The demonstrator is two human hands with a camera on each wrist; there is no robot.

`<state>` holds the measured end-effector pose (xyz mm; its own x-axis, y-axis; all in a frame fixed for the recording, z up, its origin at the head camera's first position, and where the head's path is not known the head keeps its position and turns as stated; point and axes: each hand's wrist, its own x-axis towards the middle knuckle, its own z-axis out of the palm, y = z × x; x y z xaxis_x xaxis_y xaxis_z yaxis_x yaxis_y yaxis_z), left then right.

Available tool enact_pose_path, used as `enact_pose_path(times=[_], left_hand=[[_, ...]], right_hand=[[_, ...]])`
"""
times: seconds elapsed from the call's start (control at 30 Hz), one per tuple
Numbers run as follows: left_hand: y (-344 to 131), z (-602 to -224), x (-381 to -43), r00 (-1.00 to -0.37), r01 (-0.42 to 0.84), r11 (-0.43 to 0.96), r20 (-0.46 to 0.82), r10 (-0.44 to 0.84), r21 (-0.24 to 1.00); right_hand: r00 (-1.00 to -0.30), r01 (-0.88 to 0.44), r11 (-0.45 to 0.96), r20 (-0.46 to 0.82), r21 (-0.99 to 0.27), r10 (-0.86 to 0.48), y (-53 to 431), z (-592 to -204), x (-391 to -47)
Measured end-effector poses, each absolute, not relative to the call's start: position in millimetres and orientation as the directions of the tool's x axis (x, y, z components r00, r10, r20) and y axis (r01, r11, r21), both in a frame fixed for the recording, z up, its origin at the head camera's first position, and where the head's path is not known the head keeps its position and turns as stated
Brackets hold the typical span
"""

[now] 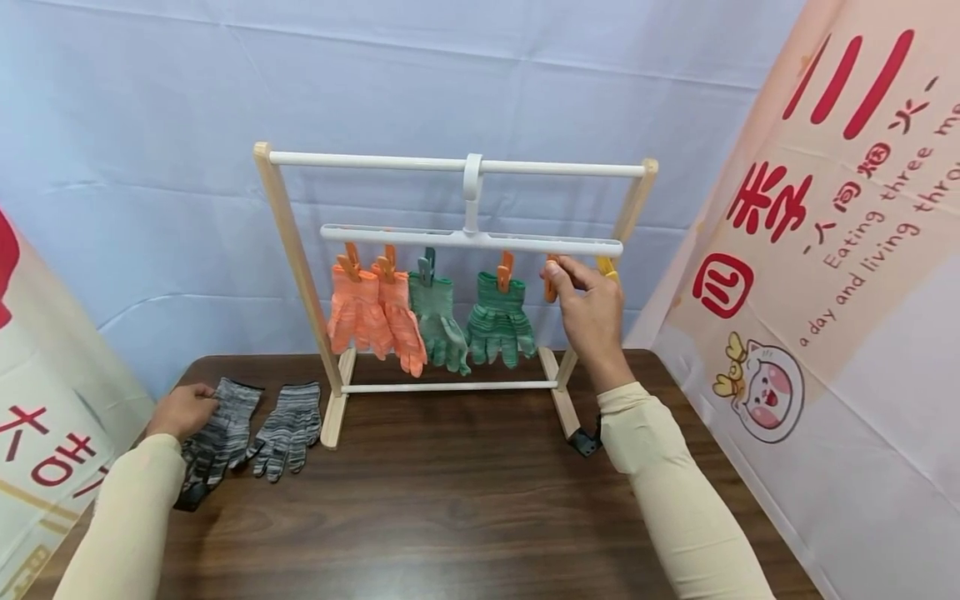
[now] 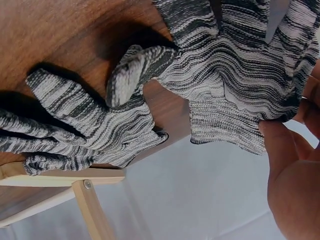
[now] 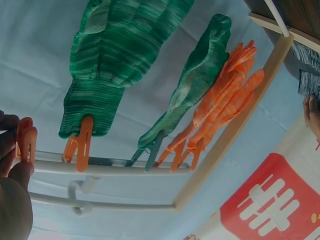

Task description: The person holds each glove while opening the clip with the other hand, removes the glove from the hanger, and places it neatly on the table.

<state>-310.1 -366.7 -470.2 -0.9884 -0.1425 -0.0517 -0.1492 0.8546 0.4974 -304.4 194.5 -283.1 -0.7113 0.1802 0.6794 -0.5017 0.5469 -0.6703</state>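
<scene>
My left hand (image 1: pixel 182 410) pinches the cuff edge of a grey-and-black striped glove (image 2: pixel 225 75) at the table's left side. A second striped glove (image 1: pixel 291 429) lies flat beside it. At the right end of the white hanger bar (image 1: pixel 397 237), my right hand (image 1: pixel 592 312) pinches an orange clothespin (image 3: pixel 26 140) between thumb and fingers. Left of that clothespin, a green glove (image 1: pixel 501 321) hangs from another orange clothespin (image 3: pixel 85 142). Further left hang a paler green glove (image 1: pixel 437 321) on a dark green clothespin (image 1: pixel 426 267) and two orange gloves (image 1: pixel 358 312) on orange clothespins.
A wooden rack (image 1: pixel 294 267) with white rods stands at the back of the brown table (image 1: pixel 450 500), holding the hanger by its hook (image 1: pixel 472 179). A yellow clothespin (image 1: pixel 607 266) sits at the bar's right end. Printed cloth (image 1: pixel 847 275) hangs at the right.
</scene>
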Motion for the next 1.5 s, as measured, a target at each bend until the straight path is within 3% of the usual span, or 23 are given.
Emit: enact_pose_path(times=[0.4, 1.5], left_hand=[[-364, -474, -309, -0.976, -0.22, 0.841, -0.119, -0.185, 0.494], [-365, -485, -306, -0.964, -0.267, 0.85, -0.12, -0.238, 0.454]], right_hand=[[-0.721, -0.487, 0.552, 0.668, -0.676, 0.182, 193, -283, -303], [-0.714, -0.465, 0.588, 0.673, -0.662, 0.192, 192, -285, -302]])
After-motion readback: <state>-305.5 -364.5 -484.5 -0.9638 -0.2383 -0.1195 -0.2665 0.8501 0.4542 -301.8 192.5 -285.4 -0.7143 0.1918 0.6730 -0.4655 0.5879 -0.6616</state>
